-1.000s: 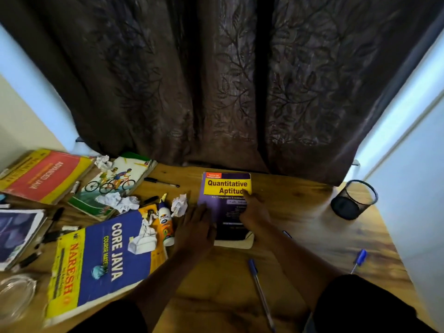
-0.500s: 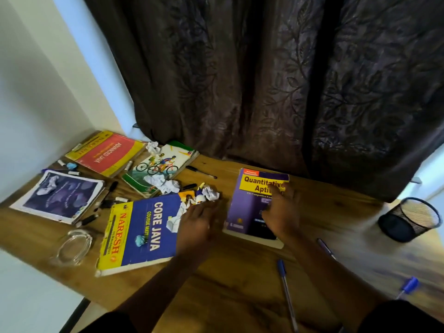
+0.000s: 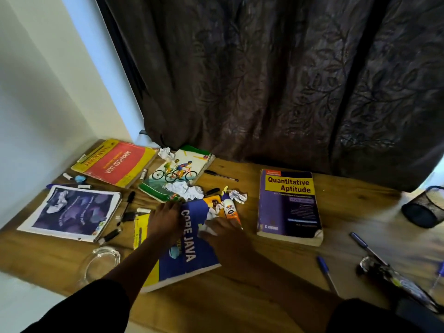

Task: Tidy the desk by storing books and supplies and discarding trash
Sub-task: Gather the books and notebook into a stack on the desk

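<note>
My left hand (image 3: pixel 165 219) rests flat on the blue and yellow Core Java book (image 3: pixel 192 251) near the desk's front. My right hand (image 3: pixel 228 239) lies on the same book, its fingertips touching a crumpled white paper (image 3: pixel 206 230); no firm grip shows. A glue bottle (image 3: pixel 231 210) lies on the book's far corner. More crumpled paper (image 3: pixel 188 190) sits on the cycling book (image 3: pixel 177 173). The purple Quantitative Aptitude book (image 3: pixel 288 207) lies alone to the right. A red Advanced Java book (image 3: pixel 115 162) and a purple-covered booklet (image 3: pixel 69 212) lie at the left.
A black mesh pen holder (image 3: pixel 425 207) stands at the right edge of the wooden desk (image 3: pixel 264 299). Blue pens (image 3: pixel 326 275) lie front right, black markers (image 3: pixel 127 207) left of the Core Java book, a glass dish (image 3: pixel 101 263) front left. A dark curtain (image 3: pixel 264 80) hangs behind.
My right hand left the Quantitative Aptitude book and moved left onto the Core Java book, by the crumpled paper. My left hand shifted onto that book. The view swung left.
</note>
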{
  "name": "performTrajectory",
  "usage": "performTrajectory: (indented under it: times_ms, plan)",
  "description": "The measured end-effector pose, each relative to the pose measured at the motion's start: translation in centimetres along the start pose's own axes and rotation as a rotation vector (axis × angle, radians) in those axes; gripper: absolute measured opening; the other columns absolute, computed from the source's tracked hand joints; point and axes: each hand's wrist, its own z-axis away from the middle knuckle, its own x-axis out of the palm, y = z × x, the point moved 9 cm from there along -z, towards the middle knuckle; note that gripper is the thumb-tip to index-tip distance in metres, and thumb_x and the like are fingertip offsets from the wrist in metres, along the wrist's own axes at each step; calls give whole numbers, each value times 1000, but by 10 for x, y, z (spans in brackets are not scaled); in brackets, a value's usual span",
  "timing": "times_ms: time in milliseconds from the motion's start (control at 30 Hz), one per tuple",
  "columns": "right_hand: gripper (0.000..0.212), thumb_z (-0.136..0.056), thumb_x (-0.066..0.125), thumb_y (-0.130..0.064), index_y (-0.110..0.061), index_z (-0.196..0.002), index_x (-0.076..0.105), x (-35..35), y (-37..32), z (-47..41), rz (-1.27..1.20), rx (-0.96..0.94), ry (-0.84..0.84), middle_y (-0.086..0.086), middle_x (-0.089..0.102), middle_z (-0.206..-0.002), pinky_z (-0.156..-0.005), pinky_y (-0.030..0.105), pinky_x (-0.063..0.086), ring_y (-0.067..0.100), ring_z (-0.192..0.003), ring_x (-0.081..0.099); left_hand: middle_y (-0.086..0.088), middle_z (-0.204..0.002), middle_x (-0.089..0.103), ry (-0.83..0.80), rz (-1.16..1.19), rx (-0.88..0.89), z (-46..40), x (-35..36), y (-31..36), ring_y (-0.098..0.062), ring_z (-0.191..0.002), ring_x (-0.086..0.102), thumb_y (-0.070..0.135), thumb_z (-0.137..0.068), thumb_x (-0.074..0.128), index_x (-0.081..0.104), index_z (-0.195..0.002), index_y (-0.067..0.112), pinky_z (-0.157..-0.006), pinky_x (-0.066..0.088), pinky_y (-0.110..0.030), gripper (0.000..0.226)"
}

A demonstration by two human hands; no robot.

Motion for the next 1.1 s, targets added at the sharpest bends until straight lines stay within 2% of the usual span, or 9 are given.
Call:
performTrajectory:
  times_ms: [100,167,267,400,600,767,900,1033,1100]
  plan:
    - [47,-90,73,-28,-36,-135,62,7,-6,-12,96,-1,-4,3,57,-146,-109,47,44,28,-135,52,-6,-147,50,-12,-39,77,-17,1,0,-31,-132,48,44,-96,55,47,-147,23,-106,40,-45,56]
    - [42,-90,71,-30,-35,-131,66,11,0,-20,177,37,5,2,61,-142,-110,49,43,27,-132,55,-7,-142,54,-11,-91,137,-29,2,-1,-31,-129,49,50,-95,54,54,-140,22,-104,41,-44,53]
    - [41,-95,52,-33,-30,-135,61,16,21,-23,273,155,-38,3,57,-146,-114,51,28,28,-138,48,-6,-138,59,-38,-116,182,-41,6,-1,-31,-130,49,62,-89,53,59,-134,27,-105,40,-45,58]
    - [52,-93,63,-41,-22,-141,55,15,45,-22,245,378,-116,8,48,-154,-117,55,29,31,-148,37,-4,-124,66,-58,-37,194,-49,5,-4,-30,-122,55,73,-81,52,60,-123,27,-101,41,-45,63]
    - [60,-102,44,-49,-16,-152,43,9,65,-16,277,490,-145,12,33,-164,-123,58,16,33,-156,18,-2,-127,63,-151,-2,207,-57,7,-7,-32,-124,53,76,-83,56,58,-123,29,-101,42,-47,62]
    - [62,-103,30,-50,-18,-155,40,7,78,-19,290,532,-157,9,29,-166,-123,58,16,31,-157,11,-3,-109,72,-213,121,309,-64,-3,1,-26,-97,67,71,-83,60,66,-108,26,-78,50,-33,52]
    - [66,-103,34,-50,-14,-158,32,3,81,-20,220,587,-103,8,27,-167,-124,57,15,31,-157,12,-7,-116,70,-177,175,350,-68,-30,9,-32,-105,67,60,-93,59,59,-124,20,-83,51,-38,51]
    - [76,-104,41,-50,-16,-163,8,-4,70,-27,127,585,-19,8,10,-171,-125,59,11,30,-158,3,-11,-119,69,-103,141,354,-78,-66,11,-38,-110,65,58,-95,58,58,-128,19,-88,52,-43,51]
    - [75,-103,42,-50,-19,-163,9,-11,62,-34,109,568,15,9,8,-171,-125,58,10,31,-158,3,-12,-117,70,-36,171,362,-80,-87,13,-39,-108,65,57,-93,61,59,-126,19,-87,54,-45,51]
